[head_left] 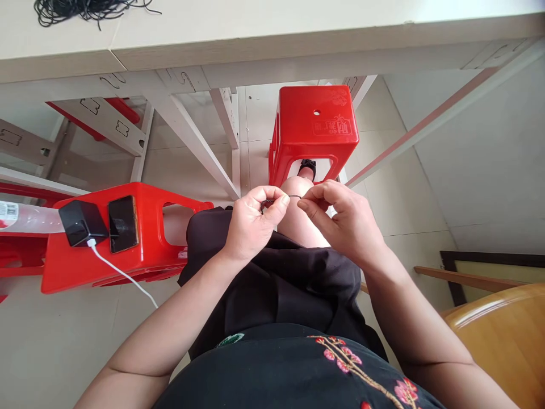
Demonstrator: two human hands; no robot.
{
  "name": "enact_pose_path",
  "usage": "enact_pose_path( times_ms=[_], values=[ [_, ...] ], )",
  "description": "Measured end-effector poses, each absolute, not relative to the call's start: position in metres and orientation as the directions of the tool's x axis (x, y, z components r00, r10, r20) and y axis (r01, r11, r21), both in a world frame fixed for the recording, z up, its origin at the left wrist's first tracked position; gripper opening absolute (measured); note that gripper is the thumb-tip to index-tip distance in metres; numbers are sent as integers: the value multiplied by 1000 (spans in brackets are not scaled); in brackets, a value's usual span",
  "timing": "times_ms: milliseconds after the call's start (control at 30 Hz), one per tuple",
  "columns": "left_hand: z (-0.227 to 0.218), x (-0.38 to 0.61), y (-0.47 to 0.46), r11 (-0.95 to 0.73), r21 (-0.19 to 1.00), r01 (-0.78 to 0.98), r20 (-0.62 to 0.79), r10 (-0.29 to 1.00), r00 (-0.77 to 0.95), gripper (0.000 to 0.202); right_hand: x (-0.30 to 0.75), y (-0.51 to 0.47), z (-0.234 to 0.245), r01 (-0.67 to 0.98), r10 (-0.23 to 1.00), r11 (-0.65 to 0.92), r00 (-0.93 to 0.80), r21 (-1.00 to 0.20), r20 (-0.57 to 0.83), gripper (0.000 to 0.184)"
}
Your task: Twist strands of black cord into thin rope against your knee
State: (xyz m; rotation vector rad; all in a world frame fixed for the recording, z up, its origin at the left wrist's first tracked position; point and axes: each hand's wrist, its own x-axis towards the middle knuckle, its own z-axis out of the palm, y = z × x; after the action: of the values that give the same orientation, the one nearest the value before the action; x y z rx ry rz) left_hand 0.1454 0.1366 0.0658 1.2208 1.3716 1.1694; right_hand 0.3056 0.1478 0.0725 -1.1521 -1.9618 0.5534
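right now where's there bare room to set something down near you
The red stool ahead has a bare top. Bare floor tiles show to its right, up to the wall. It's crowded on the left stool, with phone, charger and bottle, and at the left hand and right hand pinching a cord.

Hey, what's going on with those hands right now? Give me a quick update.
Left hand, right hand pinching thin black cord over lap. Red stool alongside, phone on it.
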Motion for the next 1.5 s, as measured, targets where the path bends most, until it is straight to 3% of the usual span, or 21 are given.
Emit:
enact_pose_path(
  times_ms=[200, 333, 733, 933, 1033, 1200, 1367, 1500],
  values=[
    [71, 145, 133, -28, 987, 155, 31, 999, -16, 14, 298, 147, 73, 518, 849, 528, -300, -673, 435, 3],
    [74, 144, 132, -77, 974, 212, 83, 996, -21, 13, 298, 143, 81, 551, 844, 532, -287, -643, 452, 10],
    [78, 144, 128, -117, 958, 263, 137, 989, -58, 10, 308, 136, 95, 517, 892, 423, -380, -744, 244, 6],
    [77, 147, 130, 86, 995, -50, -89, 994, -57, 13, 303, 135, 94, 627, 872, 488, -382, -607, 307, 3],
    [76, 149, 132, 212, 950, -230, -230, 972, -52, 12, 302, 136, 92, 665, 850, 526, -404, -530, 338, 6],
    [78, 153, 136, 350, 825, -444, -399, 917, -21, 12, 299, 138, 88, 661, 832, 554, -414, -506, 369, 11],
    [79, 153, 140, 408, 717, -564, -483, 875, 18, 16, 298, 139, 86, 683, 812, 580, -446, -443, 376, 11],
    [80, 151, 142, 483, 654, -582, -559, 827, 58, 8, 299, 141, 83, 701, 758, 644, -533, -306, 375, 16]
  ],
)
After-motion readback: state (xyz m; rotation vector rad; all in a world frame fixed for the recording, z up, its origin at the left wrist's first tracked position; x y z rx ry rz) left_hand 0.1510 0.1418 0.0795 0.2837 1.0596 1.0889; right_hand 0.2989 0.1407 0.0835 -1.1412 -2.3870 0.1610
